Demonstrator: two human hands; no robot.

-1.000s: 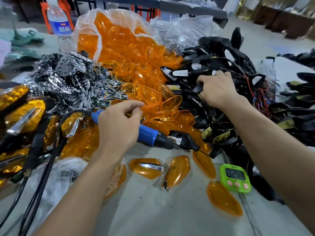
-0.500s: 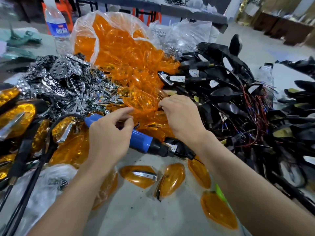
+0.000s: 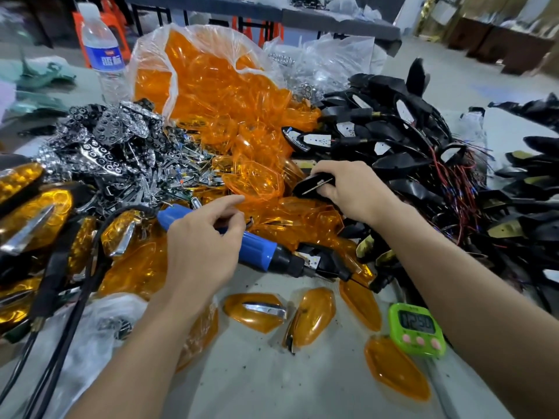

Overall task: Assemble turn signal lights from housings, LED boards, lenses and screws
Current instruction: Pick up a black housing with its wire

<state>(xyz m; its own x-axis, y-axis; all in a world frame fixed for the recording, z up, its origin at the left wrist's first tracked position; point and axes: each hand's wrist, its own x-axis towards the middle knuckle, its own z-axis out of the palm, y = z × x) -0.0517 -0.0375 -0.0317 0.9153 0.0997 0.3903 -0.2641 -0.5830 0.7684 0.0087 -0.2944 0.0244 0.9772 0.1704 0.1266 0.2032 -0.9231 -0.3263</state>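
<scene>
Grey table, clear bag holding orange lenses, right hand gripping housing

The screwdriver is lying on the surface; the bag of lenses is sitting behind it, housings are piling up at its right, and the timer is sitting before it.

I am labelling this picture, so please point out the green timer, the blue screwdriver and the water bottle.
green timer (image 3: pixel 416 322): head view, on its dark display.
blue screwdriver (image 3: pixel 257 249): head view, on its blue body.
water bottle (image 3: pixel 104 58): head view, on its blue label.
</scene>
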